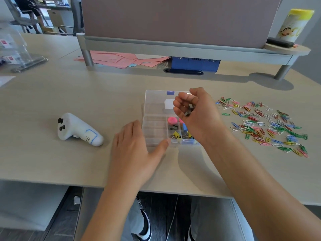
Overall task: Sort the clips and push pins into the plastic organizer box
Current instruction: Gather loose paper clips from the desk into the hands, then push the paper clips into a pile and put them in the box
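Inspecting station: a pale wood-grain desk seen from the head camera, with the person's two forearms reaching in from the near edge.
Organizer box: clear plastic organizer box, lid open and lying back, sits at the desk's centre; left compartments show nothing inside.
Box contents: pink push pins in a right-hand compartment; yellow binder clips in the cell nearer the person; a blue item beside them is partly hidden by the right wrist.
Left hand: left hand lies flat, fingers straight and relaxed, thumb tip touching the box's near wall; it holds nothing.
Right hand: right hand hovers over the box's right side, palm turned inward, fingers curled round small dark clips; their exact type cannot be told.
Paper clips: a loose scatter of coloured paper clips lies on the desk to the right of the box, well apart from it.
Other items: a white handheld controller lies to the left of the box; pink paper sheets lie under the divider panel; a yellow-lidded canister stands on the far right shelf.
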`<state>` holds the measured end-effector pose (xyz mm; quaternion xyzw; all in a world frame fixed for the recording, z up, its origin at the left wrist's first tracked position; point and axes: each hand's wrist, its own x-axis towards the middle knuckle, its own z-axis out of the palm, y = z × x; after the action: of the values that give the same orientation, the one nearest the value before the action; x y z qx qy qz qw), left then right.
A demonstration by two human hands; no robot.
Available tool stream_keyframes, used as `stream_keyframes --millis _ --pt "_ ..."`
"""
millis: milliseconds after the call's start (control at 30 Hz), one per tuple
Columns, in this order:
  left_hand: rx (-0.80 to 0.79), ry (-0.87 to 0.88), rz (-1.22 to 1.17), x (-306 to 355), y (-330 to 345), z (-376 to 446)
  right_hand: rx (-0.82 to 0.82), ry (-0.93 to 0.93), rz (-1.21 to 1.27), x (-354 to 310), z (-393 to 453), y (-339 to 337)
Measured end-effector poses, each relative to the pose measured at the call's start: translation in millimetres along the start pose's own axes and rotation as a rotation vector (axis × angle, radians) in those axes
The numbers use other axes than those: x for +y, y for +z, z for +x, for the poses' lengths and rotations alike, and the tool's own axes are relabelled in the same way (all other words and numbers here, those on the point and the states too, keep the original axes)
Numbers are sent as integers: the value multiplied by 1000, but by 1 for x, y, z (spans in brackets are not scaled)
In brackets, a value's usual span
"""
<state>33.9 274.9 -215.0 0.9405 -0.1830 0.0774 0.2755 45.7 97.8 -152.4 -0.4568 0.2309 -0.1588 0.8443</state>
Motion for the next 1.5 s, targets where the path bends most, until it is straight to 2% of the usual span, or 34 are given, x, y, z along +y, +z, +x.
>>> stream_keyframes --millis 133,367,1100,1167,1333,1500 --pt "-23 4 164 -1 4 -2 6 -11 -62 11 1 4" --pt "-37 14 280 -3 9 -2 -8 -40 -159 16 2 5" --pt "3 21 273 -6 13 -1 -77 -129 -299 11 -12 1" --pt "12 21 255 -6 12 -2 -35 -189 -384 9 -16 -4" --pt "17 37 154 4 11 -2 39 -426 -786 3 -37 -40" --pt "36 134 69 49 16 -8 82 -502 -978 -11 -67 -96"
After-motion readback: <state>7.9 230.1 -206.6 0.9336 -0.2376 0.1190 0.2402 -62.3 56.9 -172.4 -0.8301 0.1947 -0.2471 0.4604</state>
